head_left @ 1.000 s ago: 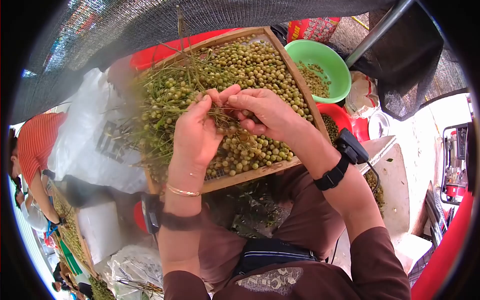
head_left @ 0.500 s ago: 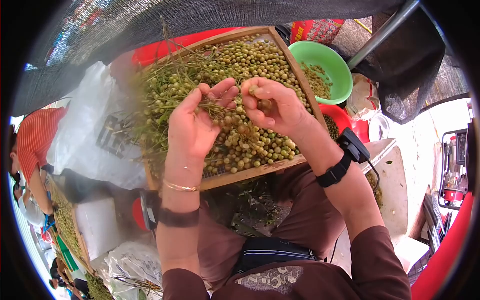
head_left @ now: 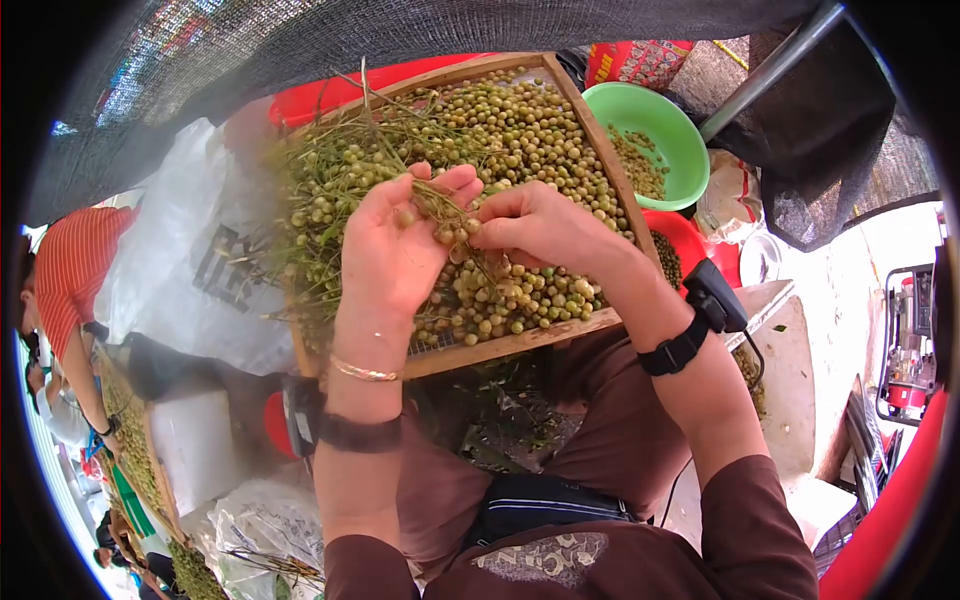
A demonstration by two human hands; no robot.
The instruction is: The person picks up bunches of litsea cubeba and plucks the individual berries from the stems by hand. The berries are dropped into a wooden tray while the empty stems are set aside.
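Note:
In my left hand [head_left: 385, 258], palm up with the fingers curled, lies a thin stemmed sprig [head_left: 440, 208] with several small round green-yellow fruits. My right hand [head_left: 550, 232] pinches a fruit at the sprig's near end, thumb and forefinger pressed together; the fingertips partly cover it. Both hands are above a wooden-framed mesh tray [head_left: 592, 125]. Loose round fruits [head_left: 515, 130] fill the tray's right side and front. A heap of fruits still on green stems [head_left: 335, 190] covers its left side.
A green basin [head_left: 690, 150] with smaller fruits stands beyond the tray's right side, above a red basin [head_left: 678, 222]. White plastic sacking [head_left: 190, 250] lies to the left. Another person in a striped shirt [head_left: 75, 270] bends over a second tray. Dark netting [head_left: 400, 30] hangs overhead.
My right hand has moved down and left from above the tray onto the sprig. The sprig has come into clearer view across my left palm, which has shifted little.

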